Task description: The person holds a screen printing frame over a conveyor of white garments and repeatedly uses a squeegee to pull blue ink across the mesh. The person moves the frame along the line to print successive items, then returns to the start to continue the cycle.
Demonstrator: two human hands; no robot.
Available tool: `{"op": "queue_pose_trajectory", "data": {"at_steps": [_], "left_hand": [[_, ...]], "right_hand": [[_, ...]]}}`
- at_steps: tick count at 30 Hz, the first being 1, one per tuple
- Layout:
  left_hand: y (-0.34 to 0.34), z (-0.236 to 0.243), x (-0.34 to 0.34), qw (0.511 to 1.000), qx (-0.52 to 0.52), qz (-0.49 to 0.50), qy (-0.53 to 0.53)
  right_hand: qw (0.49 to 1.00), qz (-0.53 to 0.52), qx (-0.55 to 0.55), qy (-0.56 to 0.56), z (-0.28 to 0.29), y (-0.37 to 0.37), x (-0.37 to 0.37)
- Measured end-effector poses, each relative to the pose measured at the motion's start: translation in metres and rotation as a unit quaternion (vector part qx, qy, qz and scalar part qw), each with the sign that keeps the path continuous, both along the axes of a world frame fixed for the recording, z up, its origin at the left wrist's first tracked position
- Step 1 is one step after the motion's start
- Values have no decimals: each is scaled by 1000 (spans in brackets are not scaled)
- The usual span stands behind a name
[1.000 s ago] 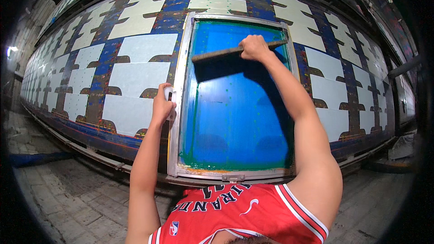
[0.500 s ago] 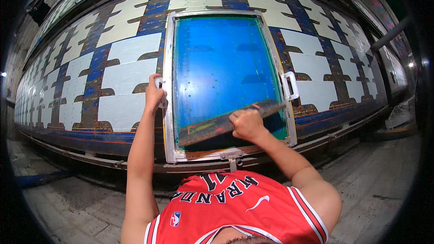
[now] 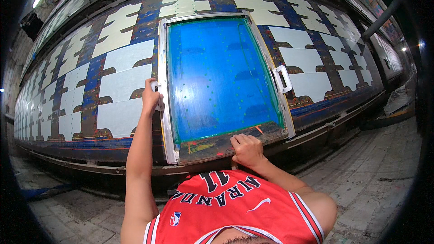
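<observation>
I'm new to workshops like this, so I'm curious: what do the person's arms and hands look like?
The left hand and right hand are ordinary human hands, with no gloves or watch visible. The arms are bare: the red jersey is sleeveless, with white-edged striped trim.

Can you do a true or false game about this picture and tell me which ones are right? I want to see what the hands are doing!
1. The left hand holds a white handle on the frame. True.
2. The right hand is holding nothing. False: it grips a long dark board.
3. The screen inside the frame is bright yellow. False: it is blue, with green along its edges.
4. The board is at the end of the frame nearest the person. True.
5. Pale sheets lie only to the left of the frame. False: they lie to its right too.
6. The person wears a red top. True.
</observation>
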State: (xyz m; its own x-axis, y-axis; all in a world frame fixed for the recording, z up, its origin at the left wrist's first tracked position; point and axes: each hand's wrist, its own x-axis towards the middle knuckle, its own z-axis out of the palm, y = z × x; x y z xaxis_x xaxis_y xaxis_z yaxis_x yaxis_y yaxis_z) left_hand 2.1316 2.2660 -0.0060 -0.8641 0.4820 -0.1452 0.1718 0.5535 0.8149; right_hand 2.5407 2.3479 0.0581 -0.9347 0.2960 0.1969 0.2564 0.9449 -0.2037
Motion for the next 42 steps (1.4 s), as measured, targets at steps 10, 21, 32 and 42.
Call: {"op": "queue_pose_trajectory", "data": {"at_steps": [10, 21, 32, 42], "left_hand": [[-1, -4, -2, 1000, 17, -8, 8], [-1, -1, -1, 1000, 14, -7, 0], [5, 11, 2, 1000, -2, 14, -25], [5, 11, 1, 998, 12, 22, -56]], "right_hand": [[999, 0, -30, -42, 30, 35, -27], [991, -15, 114, 68, 11, 216, -185], [978, -43, 167, 115, -34, 396, -362], [989, -90, 112, 25, -32, 441, -403]]}}
